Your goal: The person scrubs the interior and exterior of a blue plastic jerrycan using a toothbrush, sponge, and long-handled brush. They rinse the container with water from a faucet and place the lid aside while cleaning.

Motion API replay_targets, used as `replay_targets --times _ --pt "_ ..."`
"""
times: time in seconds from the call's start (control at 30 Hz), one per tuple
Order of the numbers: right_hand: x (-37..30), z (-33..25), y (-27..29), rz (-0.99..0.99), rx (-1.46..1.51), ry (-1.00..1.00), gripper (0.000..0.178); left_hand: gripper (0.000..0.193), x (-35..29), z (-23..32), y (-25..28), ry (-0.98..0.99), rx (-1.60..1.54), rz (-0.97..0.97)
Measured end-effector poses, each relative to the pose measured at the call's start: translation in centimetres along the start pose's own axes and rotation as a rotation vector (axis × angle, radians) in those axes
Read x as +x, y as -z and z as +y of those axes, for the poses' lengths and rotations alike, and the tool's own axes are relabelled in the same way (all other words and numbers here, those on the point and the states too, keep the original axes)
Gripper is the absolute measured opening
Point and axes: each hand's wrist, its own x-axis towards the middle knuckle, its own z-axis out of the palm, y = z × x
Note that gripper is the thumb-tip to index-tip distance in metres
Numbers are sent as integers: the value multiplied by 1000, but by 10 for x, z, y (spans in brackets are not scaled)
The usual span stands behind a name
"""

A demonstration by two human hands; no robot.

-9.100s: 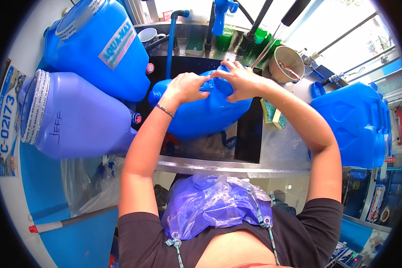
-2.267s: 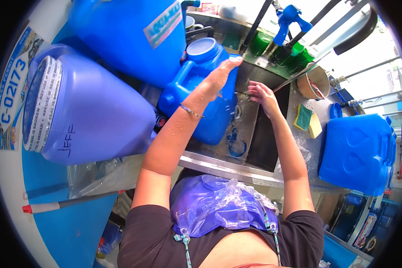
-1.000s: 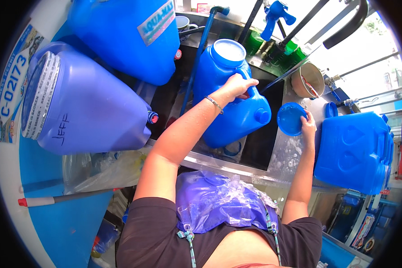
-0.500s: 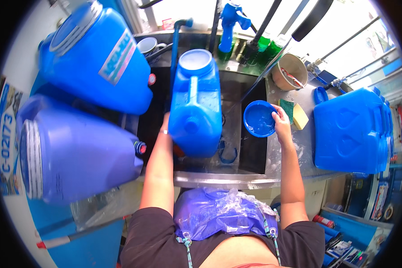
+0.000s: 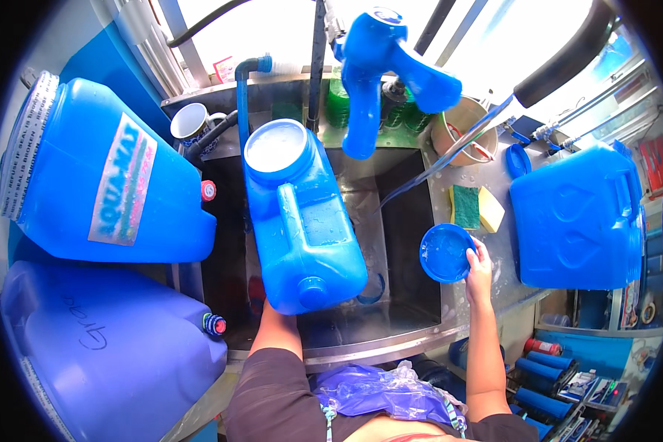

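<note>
Right hand (image 5: 479, 267) is gripping a round blue lid (image 5: 446, 253) over the sink's (image 5: 390, 324) right rim. Blue jerrycan (image 5: 300, 214) is hanging above the sink basin, left of the lid. Left hand is hiding under the jerrycan, grip unclear.

A single head-worn fisheye view looks steeply down from above the person's chest onto a steel sink (image 5: 412, 324) close below. The person's own forearms enter from the lower edge. Straight lines bow toward the dark round rim; blue water containers (image 5: 103, 184) crowd the left, another jerrycan (image 5: 574, 214) sits right.
</note>
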Motion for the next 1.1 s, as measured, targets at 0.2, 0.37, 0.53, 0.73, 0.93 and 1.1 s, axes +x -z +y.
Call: replay_targets --times 0.2,0.37,0.53,0.73,0.93,1.1 --pt "-13 -3 -9 -64 62 -29 38 53 -7 -8 0 -13 -27 -54" --pt "-10 -8 -20 -89 -1 55 38 56 -55 -2 51 -73 -195 -114" --pt "5 -11 -20 -140 -4 71 41 64 -181 11 143 -316 -290 170" --pt "13 -23 -18 -220 -9 85 52 34 -359 43 202 -776 -432 415" --pt "14 -32 -59 -369 310 -75 43 40 -400 142 115 -1273 -76 358" --pt "25 -35 -85 -427 457 -102 39 48 -367 168 55 -1270 -40 501"
